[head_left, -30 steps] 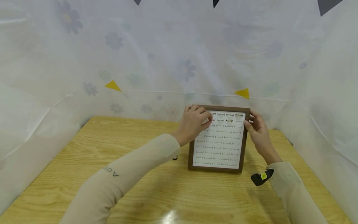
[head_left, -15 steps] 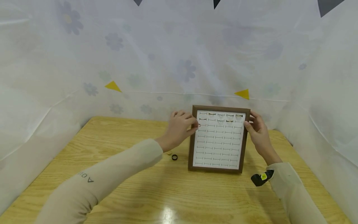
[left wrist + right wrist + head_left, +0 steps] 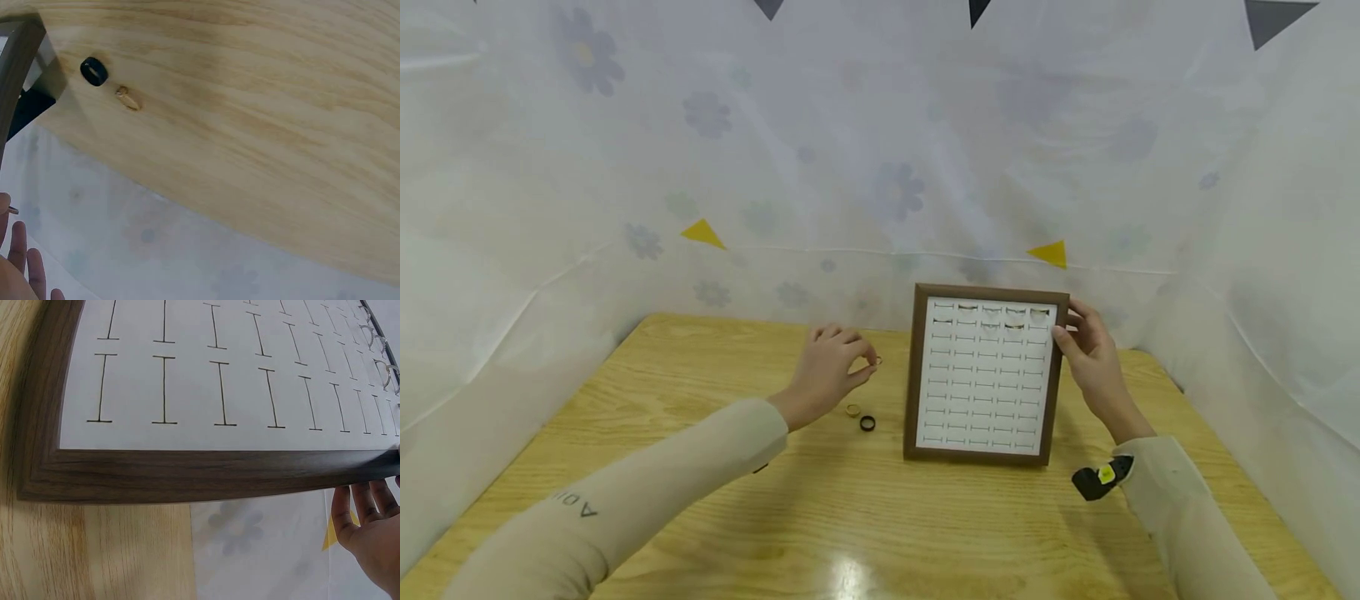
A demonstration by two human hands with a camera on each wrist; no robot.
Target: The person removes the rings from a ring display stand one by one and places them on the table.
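— Wood frame (image 3: pixel 987 373): what is your right hand (image 3: pixel 1093 360) doing on it?

— Your fingers curl round its right edge near the top, thumb on the front, so the frame stands tilted up towards you on the surface (image 3: pixel 880 500) instead of lying flat. That way the white slotted board inside faces you and the slots are easy to reach. The right wrist view shows the fingertips (image 3: pixel 365 509) wrapped behind the rim.

— And your left hand (image 3: pixel 827 375)?

— It is off to the left of the frame, apart from it, above the surface. Thumb and forefinger are pressed together on a small ring (image 3: pixel 877 361), pinched at the very tips, likely because it is too slim to hold any other way. The other fingers are loosely bent.

— Where are the other rings?

— A gold ring (image 3: pixel 853 409) and a black ring (image 3: pixel 868 423) lie side by side on the surface, just below your left hand and near the frame's left edge; the left wrist view shows both. A few more sit in the top two rows of slots (image 3: pixel 1015 315). The lower rows look unfilled.

— Anything else?

— A pale flowered sheet (image 3: pixel 880 167) hangs behind the surface.
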